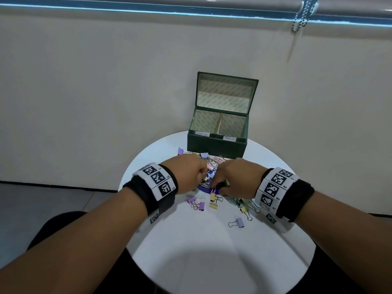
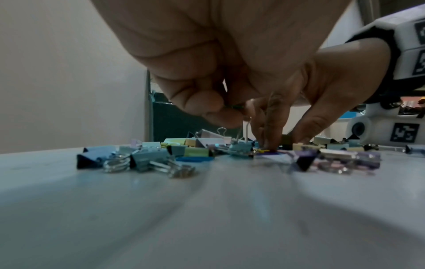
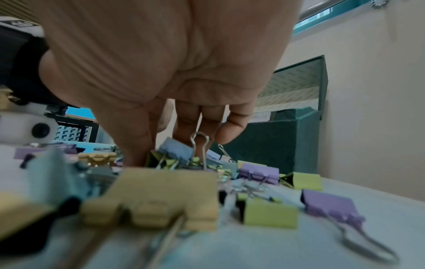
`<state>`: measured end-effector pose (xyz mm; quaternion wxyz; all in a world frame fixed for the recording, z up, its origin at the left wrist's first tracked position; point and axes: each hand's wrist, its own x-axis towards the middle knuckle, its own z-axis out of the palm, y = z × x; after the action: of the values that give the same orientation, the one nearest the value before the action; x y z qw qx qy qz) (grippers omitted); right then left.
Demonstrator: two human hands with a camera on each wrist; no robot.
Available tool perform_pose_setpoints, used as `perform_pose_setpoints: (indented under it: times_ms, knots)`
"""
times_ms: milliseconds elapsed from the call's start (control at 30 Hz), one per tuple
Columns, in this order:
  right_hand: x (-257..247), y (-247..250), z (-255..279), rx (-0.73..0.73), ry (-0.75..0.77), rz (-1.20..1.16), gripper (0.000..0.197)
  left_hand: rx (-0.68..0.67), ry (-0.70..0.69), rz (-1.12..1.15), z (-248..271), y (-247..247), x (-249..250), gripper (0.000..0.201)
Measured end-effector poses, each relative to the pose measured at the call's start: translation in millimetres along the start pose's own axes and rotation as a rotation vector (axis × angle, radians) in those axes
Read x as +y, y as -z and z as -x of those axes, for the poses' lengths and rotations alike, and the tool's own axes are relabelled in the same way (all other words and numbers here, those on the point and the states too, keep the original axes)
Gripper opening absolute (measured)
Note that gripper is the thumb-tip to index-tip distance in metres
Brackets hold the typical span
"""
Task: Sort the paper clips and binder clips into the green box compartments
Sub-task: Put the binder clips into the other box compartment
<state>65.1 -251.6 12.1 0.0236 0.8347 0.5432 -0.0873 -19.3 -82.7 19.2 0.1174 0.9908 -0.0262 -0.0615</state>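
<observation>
Wall point(image 1: 106, 92): plain cream; Table point(image 1: 222, 262): round, white; Floor point(image 1: 42, 200): grey tiles; Blind point(image 1: 191, 1): rolled up, bead chain point(image 1: 302, 15) hanging

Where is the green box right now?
In the head view the green box stands open at the table's far edge, against the wall, just behind the clip pile and both hands.

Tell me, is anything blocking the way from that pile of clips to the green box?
Nothing visible does. The green box stands right behind the binder clips on the white table, its lid up and both compartments uncovered. Both hands, left hand and right hand, are already down in the pile.
</observation>
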Motion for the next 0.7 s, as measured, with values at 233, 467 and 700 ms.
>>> perform_pose_setpoints:
  times_ms: [233, 467, 700]
  knots:
    - [-5.9, -2.8, -1.4, -0.030, -0.043, -0.018, 0.013, -0.047, 0.008, -0.054, -1.3, -5.4, 0.8, 0.007]
    - [-14.5, -6.2, -8.1, -0.069, -0.112, -0.134, 0.012, -0.061, -0.002, -0.159, -2.1, -8.9, -1.4, 0.018]
    - [-18.3, -2.4, -6.7, -0.078, -0.101, -0.134, 0.022, -0.057, 0.008, -0.138, -1.8, -10.2, -1.9, 0.019]
